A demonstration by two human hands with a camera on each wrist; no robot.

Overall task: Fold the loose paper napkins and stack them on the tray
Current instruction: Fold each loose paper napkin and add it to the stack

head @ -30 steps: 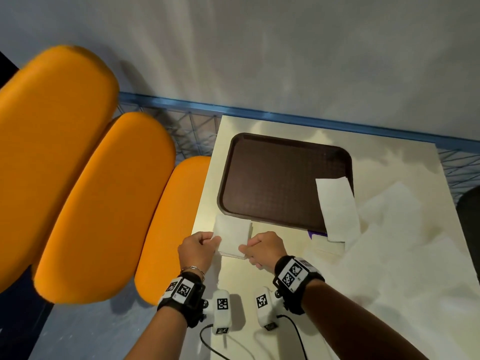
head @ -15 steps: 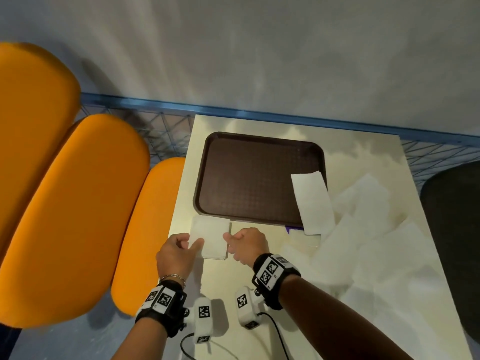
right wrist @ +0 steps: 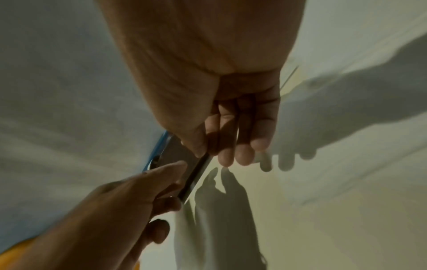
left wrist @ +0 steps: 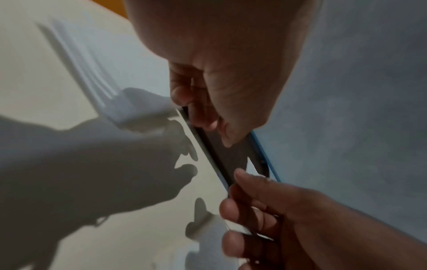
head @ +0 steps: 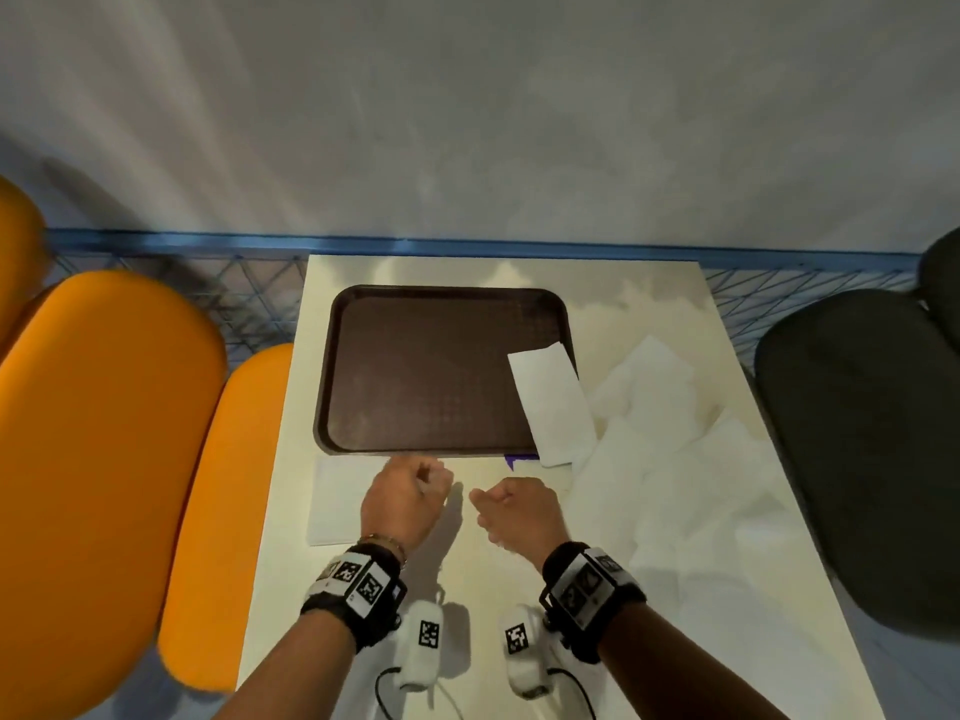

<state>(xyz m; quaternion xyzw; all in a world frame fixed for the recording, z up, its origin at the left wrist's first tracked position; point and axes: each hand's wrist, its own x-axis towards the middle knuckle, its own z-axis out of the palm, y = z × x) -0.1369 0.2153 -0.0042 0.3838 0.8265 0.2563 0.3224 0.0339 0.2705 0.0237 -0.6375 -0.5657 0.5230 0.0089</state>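
The folded napkin lies flat on the table, just below the tray's near edge at about 7 o'clock from the tray. My left hand sits over its right edge; from the head view I see the fingers loosely curled, and the left wrist view shows them bent inward with nothing between them. I cannot tell whether they touch the paper. My right hand hangs above bare tabletop at 3 o'clock from the left one, apart from it, fingers half curled and holding nothing. A second folded napkin rests across the tray's right rim at about 4 o'clock, half on, half off. Loose napkins lie rumpled on the table at 3 o'clock from the tray. Orange seats stand at 9 o'clock, a dark seat at 3 o'clock.
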